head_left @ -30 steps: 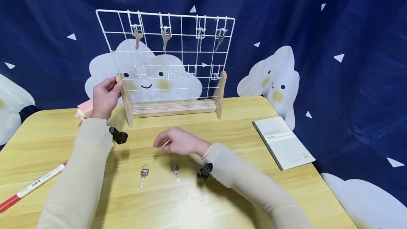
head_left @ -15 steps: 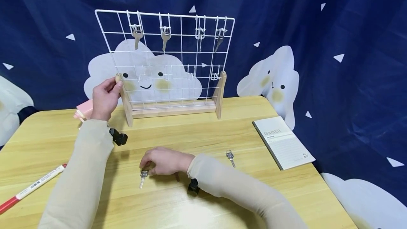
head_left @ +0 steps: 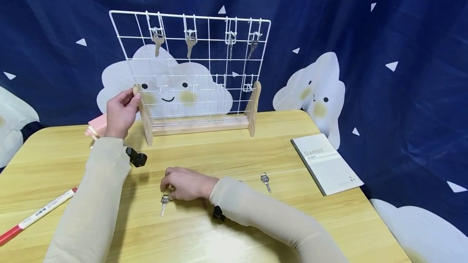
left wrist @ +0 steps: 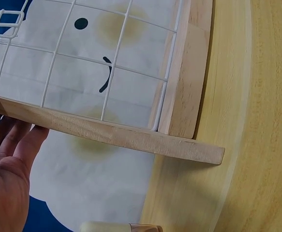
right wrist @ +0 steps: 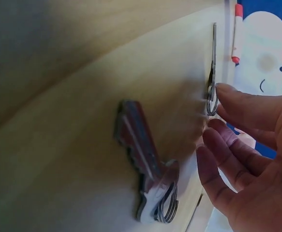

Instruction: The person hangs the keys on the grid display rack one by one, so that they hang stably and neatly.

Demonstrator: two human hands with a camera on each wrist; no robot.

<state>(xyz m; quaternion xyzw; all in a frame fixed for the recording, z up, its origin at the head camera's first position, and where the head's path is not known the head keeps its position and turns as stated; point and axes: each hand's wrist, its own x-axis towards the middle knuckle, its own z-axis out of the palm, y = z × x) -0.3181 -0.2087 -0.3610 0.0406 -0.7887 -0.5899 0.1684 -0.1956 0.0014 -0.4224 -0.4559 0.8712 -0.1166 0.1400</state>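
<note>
My left hand [head_left: 122,113] grips the top of the left wooden post [head_left: 145,119] of a white wire grid rack. In the left wrist view its fingers curl behind that post [left wrist: 121,135]. My right hand [head_left: 188,184], low over the table, pinches the ring of a silver key [head_left: 163,205] between thumb and fingertips. The right wrist view shows this key [right wrist: 214,48] edge-on, beyond a nearer key [right wrist: 141,140] with a ring, lying on the table. The right hand and forearm hide that nearer key in the head view. Another key [head_left: 265,181] lies right of the right forearm.
Several keys, one of them a brass-coloured key [head_left: 158,44], hang from the rack's upper hooks. Lower hooks [head_left: 248,87] bear no keys. A notebook [head_left: 327,164] lies at the right, a red-and-white marker [head_left: 38,215] at the left. Something pink [head_left: 98,125] sits behind the left hand.
My right hand has moved left and toward me, from above the table to the leftmost key, and now pinches its ring. The right-hand key came into view. My left hand stays on the rack.
</note>
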